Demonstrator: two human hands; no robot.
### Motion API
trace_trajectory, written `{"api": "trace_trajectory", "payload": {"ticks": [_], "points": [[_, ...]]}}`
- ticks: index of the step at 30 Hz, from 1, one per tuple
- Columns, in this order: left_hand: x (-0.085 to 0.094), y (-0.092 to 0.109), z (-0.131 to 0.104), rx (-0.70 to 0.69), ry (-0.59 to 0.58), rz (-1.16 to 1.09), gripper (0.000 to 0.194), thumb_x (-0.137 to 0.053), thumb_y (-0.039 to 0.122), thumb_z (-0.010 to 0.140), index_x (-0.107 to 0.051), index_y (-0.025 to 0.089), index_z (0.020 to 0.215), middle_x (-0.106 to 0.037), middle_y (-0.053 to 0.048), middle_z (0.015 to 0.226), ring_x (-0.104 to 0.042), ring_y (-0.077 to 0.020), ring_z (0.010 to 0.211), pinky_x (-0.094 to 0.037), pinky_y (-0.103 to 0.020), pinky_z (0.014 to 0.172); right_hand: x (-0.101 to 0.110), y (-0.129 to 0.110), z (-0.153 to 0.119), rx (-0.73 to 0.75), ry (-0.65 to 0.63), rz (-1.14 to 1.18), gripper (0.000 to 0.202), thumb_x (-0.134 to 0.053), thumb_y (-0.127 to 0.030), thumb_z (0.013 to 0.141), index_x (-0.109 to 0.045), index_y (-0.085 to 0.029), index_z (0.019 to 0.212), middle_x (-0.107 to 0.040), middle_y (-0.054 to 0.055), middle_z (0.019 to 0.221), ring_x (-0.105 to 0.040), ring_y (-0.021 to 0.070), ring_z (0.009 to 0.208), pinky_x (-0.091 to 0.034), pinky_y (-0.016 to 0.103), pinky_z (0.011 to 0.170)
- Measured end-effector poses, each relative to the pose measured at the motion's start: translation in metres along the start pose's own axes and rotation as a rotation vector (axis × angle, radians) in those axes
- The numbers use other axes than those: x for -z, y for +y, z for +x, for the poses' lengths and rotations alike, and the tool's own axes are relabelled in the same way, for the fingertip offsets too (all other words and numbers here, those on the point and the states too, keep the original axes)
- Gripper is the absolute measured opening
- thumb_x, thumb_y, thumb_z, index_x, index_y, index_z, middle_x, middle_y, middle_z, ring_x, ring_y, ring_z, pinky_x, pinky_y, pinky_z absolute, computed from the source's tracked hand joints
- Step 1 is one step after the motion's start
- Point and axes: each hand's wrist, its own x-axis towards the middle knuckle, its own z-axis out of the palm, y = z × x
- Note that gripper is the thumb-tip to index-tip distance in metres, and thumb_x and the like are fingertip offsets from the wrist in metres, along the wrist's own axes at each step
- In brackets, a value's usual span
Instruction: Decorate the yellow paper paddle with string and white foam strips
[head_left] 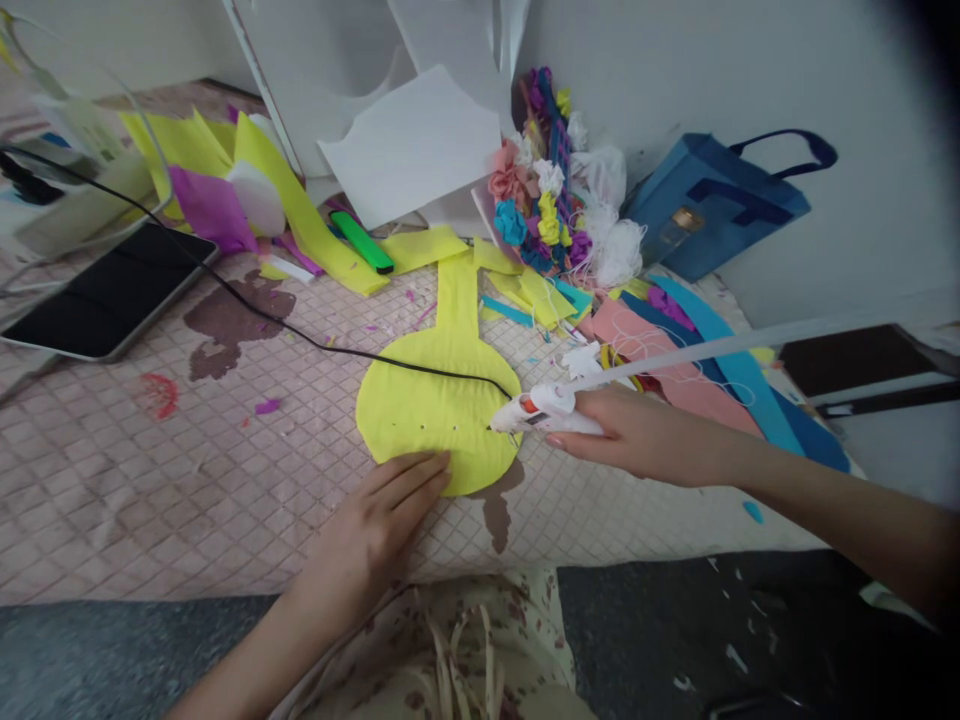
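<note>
On the patterned tablecloth lies a rounded yellow piece [420, 395] with a strip running up from its top and a row of small dark dots across its lower half. My left hand [379, 515] rests on its lower left edge, fingers flat and together. In my right hand [637, 435] is a white glue gun [551, 410] with a long pale stick out of its back. Its tip is at the right part of the yellow piece, at the end of the dot row. The black cord crosses over the yellow piece.
A phone [112, 290] lies at the left beside a power strip [82, 205]. Behind the yellow piece are a green cutter [361, 242], yellow scraps, white sheets [412, 145] and crumpled paper flowers [547, 215]. A blue bag [712, 205] stands at the back right, near coloured strips [675, 370].
</note>
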Motion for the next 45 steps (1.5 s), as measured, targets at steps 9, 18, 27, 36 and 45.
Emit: {"api": "trace_trajectory", "payload": {"ticks": [9,18,27,36,45], "points": [[0.001,0.001,0.002,-0.011,0.010,0.012,0.054,-0.040,-0.005,0.085,-0.045,0.012,0.137,-0.052,-0.013,0.137,-0.046,-0.0234,0.128,-0.048,-0.046,0.102,0.000,0.001,0.000,-0.001,0.006,0.015,0.035,-0.046,-0.048,0.088,-0.064,-0.019,0.094,-0.065,0.003,0.074,-0.057,0.0181,0.066,-0.039,0.027,0.061],[-0.001,0.001,0.002,-0.006,0.013,0.001,0.055,-0.042,-0.005,0.085,-0.044,0.012,0.137,-0.051,-0.013,0.138,-0.044,-0.0242,0.129,-0.048,-0.047,0.102,0.000,0.001,-0.002,-0.014,0.024,-0.016,0.038,-0.042,-0.050,0.090,-0.063,-0.019,0.086,-0.060,0.002,0.066,-0.053,0.0166,0.060,-0.037,0.027,0.059],[0.001,0.000,0.000,-0.006,0.005,0.000,0.053,-0.042,-0.003,0.087,-0.044,0.012,0.137,-0.051,-0.012,0.139,-0.044,-0.0233,0.129,-0.048,-0.046,0.103,0.000,-0.005,0.000,0.021,-0.006,0.015,0.033,-0.042,-0.044,0.092,-0.061,-0.020,0.101,-0.066,0.006,0.090,-0.059,0.0207,0.081,-0.041,0.029,0.070],[0.001,0.001,0.003,-0.025,-0.008,0.019,0.050,-0.044,0.002,0.089,-0.044,0.012,0.138,-0.049,-0.012,0.141,-0.041,-0.0231,0.131,-0.045,-0.045,0.105,0.002,-0.004,0.011,-0.077,-0.132,-0.027,0.036,-0.041,-0.047,0.091,-0.060,-0.017,0.091,-0.054,-0.001,0.061,-0.048,0.0129,0.054,-0.030,0.025,0.051],[0.007,0.003,0.009,-0.029,-0.071,0.039,0.053,-0.041,0.000,0.089,-0.042,0.015,0.140,-0.050,-0.011,0.140,-0.044,-0.0234,0.129,-0.046,-0.048,0.103,-0.002,-0.005,0.010,-0.130,-0.130,0.068,0.033,-0.044,-0.045,0.089,-0.058,-0.016,0.084,-0.046,-0.004,0.052,-0.041,0.0095,0.043,-0.026,0.023,0.044]]}}
